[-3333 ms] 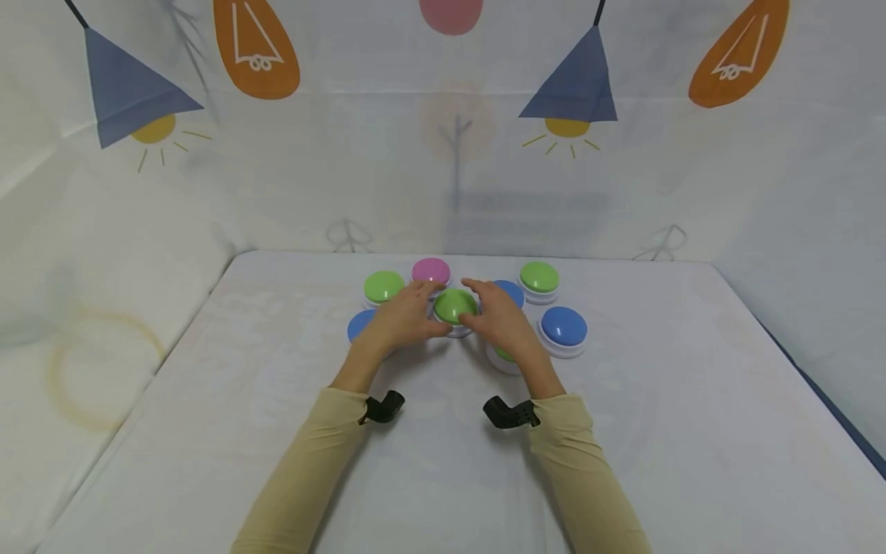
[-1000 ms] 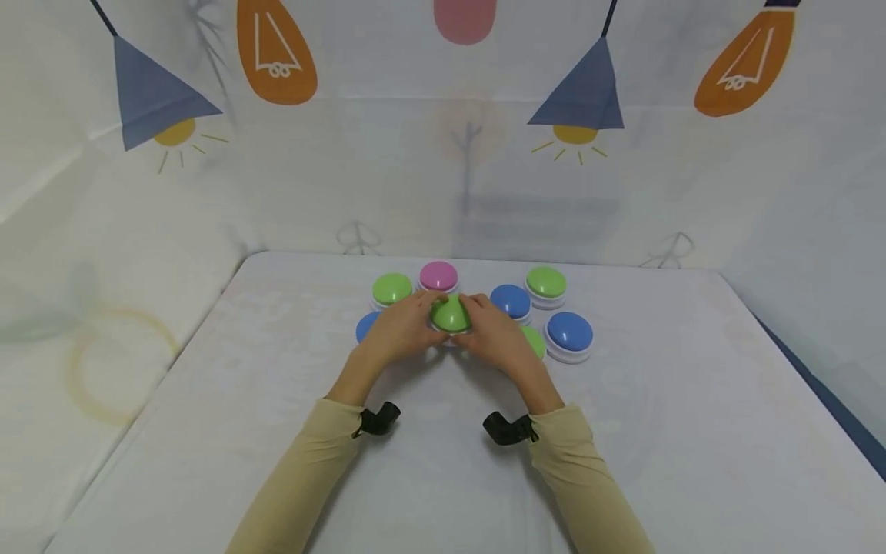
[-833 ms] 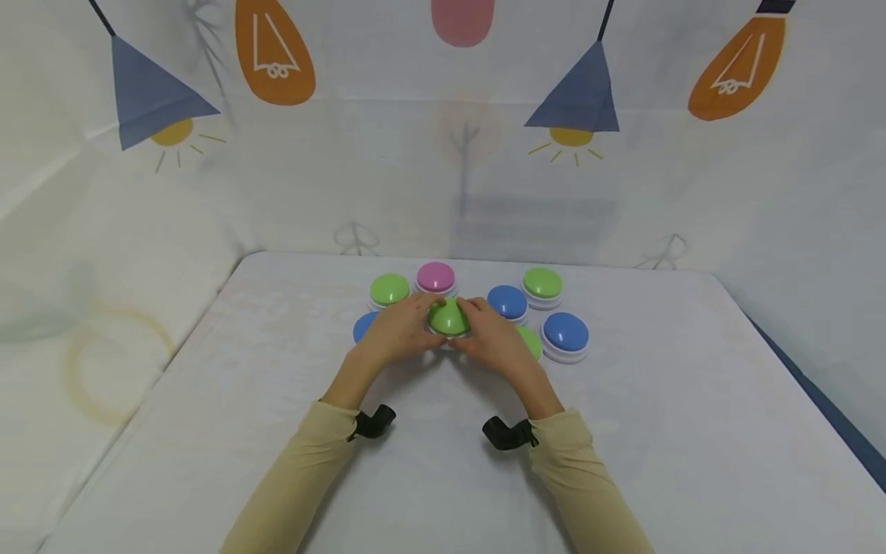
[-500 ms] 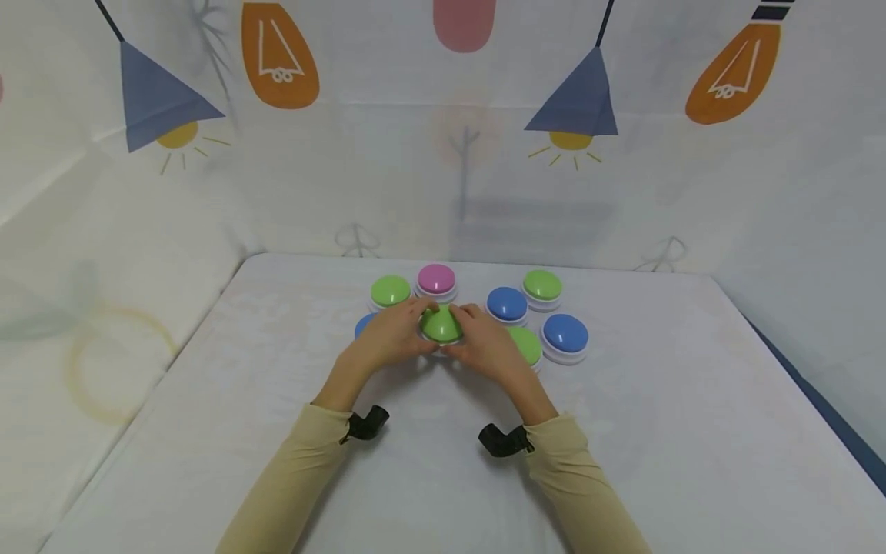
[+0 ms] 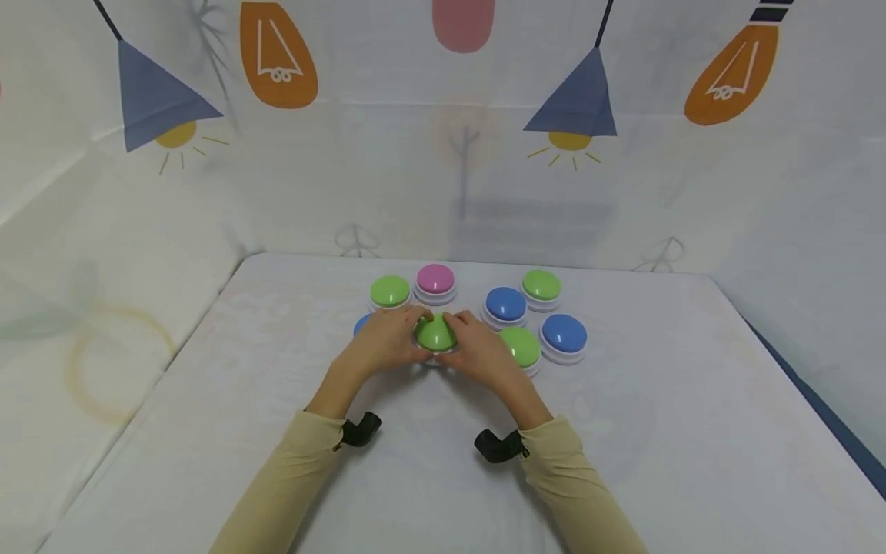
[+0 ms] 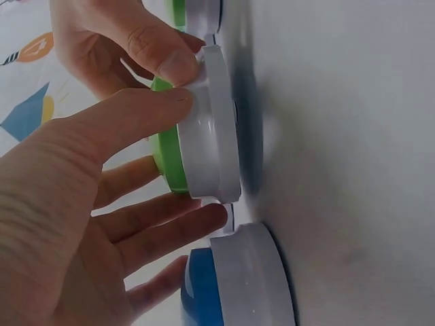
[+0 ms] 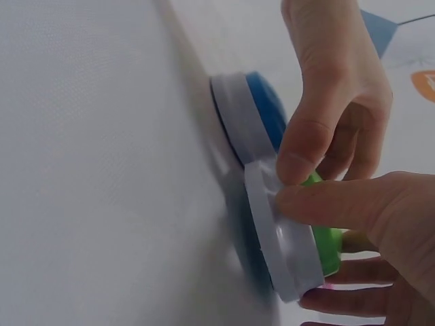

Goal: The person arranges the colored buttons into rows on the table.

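Observation:
Between both hands sits a dome-shaped green push button [image 5: 435,334] with a round white base [image 6: 212,136]. My left hand [image 5: 386,338] grips its left side, thumb on the near rim and fingers round the back. On the right side my right hand [image 5: 482,351] holds it the same way, the two thumbs close together. A shadow shows under the base in both wrist views, and it looks slightly raised from the table. Beside the left hand is a blue button [image 5: 361,324], mostly covered by it in the head view. Another green button [image 5: 521,347] stands just right of the right hand.
Behind the hands stand a green button [image 5: 390,291] and a pink button [image 5: 435,278]. Farther right are a blue button [image 5: 506,304], a back green button [image 5: 541,285] and a right-hand blue button [image 5: 564,334]. The white table [image 5: 623,431] meets a printed cloth wall [image 5: 388,177] at the back.
Earlier the hands were spread around the green button; they have since closed on it. Together they have brought it toward me and slightly left, away from the pink button. The other buttons stay put.

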A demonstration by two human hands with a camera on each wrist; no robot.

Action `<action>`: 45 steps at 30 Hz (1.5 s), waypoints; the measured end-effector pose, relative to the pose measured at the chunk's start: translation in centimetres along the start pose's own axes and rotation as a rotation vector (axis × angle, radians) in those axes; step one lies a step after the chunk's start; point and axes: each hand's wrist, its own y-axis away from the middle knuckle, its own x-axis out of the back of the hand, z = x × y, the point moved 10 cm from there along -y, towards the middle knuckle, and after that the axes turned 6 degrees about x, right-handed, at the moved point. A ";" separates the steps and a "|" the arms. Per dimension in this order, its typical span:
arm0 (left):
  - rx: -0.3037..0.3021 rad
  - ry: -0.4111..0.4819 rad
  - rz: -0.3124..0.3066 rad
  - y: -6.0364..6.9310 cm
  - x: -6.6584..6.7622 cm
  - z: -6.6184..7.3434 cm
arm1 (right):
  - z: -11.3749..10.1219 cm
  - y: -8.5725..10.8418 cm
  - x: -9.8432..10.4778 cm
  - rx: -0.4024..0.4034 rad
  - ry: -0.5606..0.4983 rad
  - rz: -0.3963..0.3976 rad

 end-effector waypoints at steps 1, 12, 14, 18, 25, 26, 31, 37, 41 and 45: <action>-0.003 -0.005 0.000 0.1 -0.2 0.0 | 0.0 0.0 -0.1 -0.001 -0.004 -0.005; -0.012 -0.041 -0.004 0.4 -0.8 0.3 | 0.2 0.2 -1.0 -0.014 -0.009 -0.014; -0.014 -0.053 -0.002 0.5 -0.8 0.4 | 0.2 0.2 -1.2 -0.020 0.002 -0.015; -0.017 -0.070 0.005 0.6 -0.7 0.5 | 0.2 0.2 -1.7 -0.025 0.039 -0.015; -0.021 -0.081 0.004 0.5 -1.0 0.5 | 0.1 0.4 -1.6 -0.025 0.059 -0.007; -0.021 -0.083 0.004 0.5 -1.0 0.4 | 0.1 0.4 -1.6 -0.025 0.058 -0.006; -0.018 -0.085 0.001 0.4 -1.1 0.4 | -0.1 0.6 -1.4 -0.017 0.060 -0.004; -0.011 -0.072 -0.013 0.4 -1.1 0.3 | -0.2 0.7 -1.4 -0.003 0.057 -0.004; -0.013 -0.069 -0.018 0.4 -1.1 0.4 | -0.1 0.7 -1.4 -0.004 0.049 -0.011; -0.023 -0.080 -0.011 0.4 -1.0 0.4 | -0.1 0.7 -1.3 -0.006 0.018 -0.026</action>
